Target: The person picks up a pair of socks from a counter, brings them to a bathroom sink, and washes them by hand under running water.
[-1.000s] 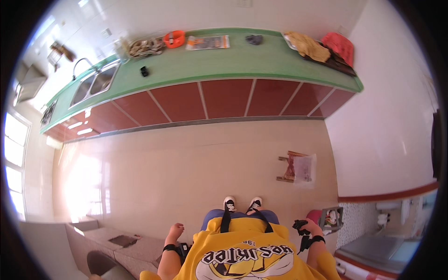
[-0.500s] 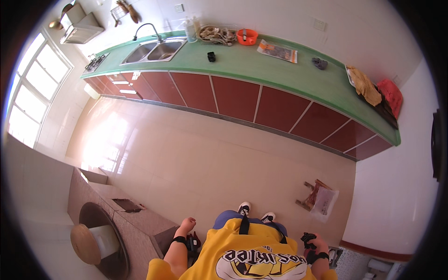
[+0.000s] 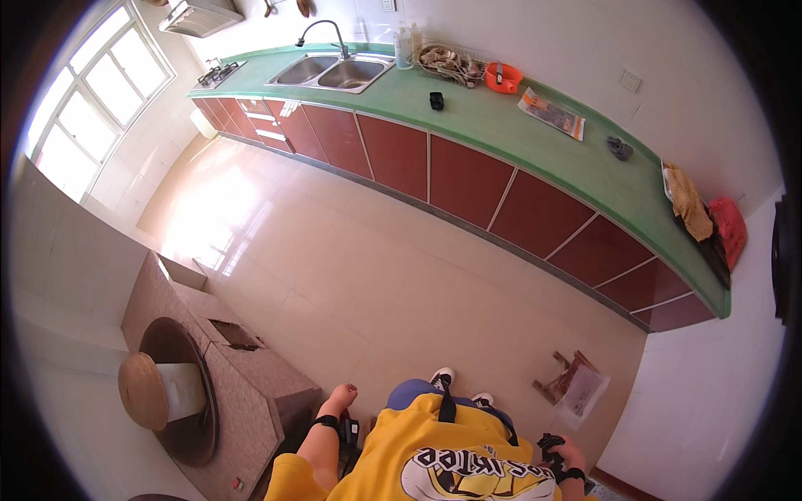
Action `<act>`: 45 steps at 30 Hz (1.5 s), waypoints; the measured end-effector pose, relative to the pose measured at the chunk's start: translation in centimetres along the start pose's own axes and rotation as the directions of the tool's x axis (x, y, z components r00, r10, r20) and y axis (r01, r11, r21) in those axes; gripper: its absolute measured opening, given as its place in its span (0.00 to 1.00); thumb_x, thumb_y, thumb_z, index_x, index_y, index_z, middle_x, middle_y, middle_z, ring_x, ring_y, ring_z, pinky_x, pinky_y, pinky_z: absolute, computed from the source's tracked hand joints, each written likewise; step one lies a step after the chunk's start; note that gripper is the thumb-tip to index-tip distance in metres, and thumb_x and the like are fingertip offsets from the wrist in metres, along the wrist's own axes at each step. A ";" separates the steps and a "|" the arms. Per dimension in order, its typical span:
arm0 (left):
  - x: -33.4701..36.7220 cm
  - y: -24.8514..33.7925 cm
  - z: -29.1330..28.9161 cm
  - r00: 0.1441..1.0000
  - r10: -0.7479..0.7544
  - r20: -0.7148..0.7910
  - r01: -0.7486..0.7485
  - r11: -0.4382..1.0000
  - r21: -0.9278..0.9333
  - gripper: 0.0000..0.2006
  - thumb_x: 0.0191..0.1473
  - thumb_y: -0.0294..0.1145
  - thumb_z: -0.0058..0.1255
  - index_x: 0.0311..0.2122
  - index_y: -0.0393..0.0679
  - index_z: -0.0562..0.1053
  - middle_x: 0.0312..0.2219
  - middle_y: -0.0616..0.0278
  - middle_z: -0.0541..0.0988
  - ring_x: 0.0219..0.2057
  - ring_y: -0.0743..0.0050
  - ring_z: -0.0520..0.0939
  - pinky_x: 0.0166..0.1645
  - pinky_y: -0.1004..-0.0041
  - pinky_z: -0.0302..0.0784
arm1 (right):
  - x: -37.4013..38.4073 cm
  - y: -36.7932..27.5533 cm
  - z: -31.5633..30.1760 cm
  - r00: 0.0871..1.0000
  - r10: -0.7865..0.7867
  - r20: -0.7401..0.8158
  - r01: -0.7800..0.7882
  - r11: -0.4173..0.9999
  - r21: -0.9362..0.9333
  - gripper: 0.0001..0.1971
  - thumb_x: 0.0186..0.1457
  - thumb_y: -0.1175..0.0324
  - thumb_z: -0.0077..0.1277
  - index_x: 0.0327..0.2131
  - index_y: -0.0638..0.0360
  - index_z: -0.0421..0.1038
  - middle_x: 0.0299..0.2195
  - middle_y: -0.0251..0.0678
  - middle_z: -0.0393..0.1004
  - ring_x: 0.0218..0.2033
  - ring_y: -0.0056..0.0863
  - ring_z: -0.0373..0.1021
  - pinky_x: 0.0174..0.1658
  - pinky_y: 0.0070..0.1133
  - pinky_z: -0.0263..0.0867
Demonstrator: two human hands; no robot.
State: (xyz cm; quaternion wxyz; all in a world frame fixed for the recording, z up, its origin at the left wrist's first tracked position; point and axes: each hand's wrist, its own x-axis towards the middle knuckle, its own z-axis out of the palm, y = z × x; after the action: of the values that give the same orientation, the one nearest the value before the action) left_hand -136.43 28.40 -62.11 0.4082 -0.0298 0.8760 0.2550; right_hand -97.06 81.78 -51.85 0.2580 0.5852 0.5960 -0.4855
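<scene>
My left hand (image 3: pixel 342 397) hangs beside my body, its fingers curled, and nothing shows in them. A black band circles that wrist. Near that forearm is a black and red object (image 3: pixel 349 432), partly hidden by my arm and shirt. On my other side, my right hand (image 3: pixel 570 456) is closed around a small black object (image 3: pixel 551 445) whose kind I cannot make out. The nearest thing to it is a small wooden stool (image 3: pixel 557 382) on the floor, with a clear plastic bag (image 3: pixel 585 395) lying over it.
A green counter (image 3: pixel 501 125) with red cupboards runs along the far wall. On it are a double sink (image 3: pixel 351 75), a dish rack (image 3: pixel 449 65), an orange colander (image 3: pixel 502 78), a black item (image 3: pixel 436 101) and cloths (image 3: pixel 689 200). A tiled stove (image 3: pixel 242 384) with a large wok stands left.
The view has turned, so the counter slants more and its sink appears farther right and higher. Both hands stay low at my sides, and the black object remains in my right hand.
</scene>
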 end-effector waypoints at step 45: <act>12.9 14.8 1.8 0.911 0.221 0.348 -0.353 0.856 0.379 0.13 0.44 0.34 0.45 0.36 0.44 0.74 0.34 0.51 0.76 0.38 0.53 0.75 0.43 0.65 0.71 | -10.6 14.8 10.7 0.963 0.230 -0.138 -0.147 0.883 0.445 0.24 0.29 0.78 0.58 0.37 0.61 0.64 0.31 0.39 0.71 0.30 0.32 0.68 0.33 0.26 0.65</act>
State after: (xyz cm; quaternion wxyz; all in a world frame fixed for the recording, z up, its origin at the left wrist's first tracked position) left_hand -147.57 44.10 -66.24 0.4863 0.2321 0.8347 0.1138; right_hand -83.92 65.35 -50.90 0.1116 0.7259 0.4354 -0.5206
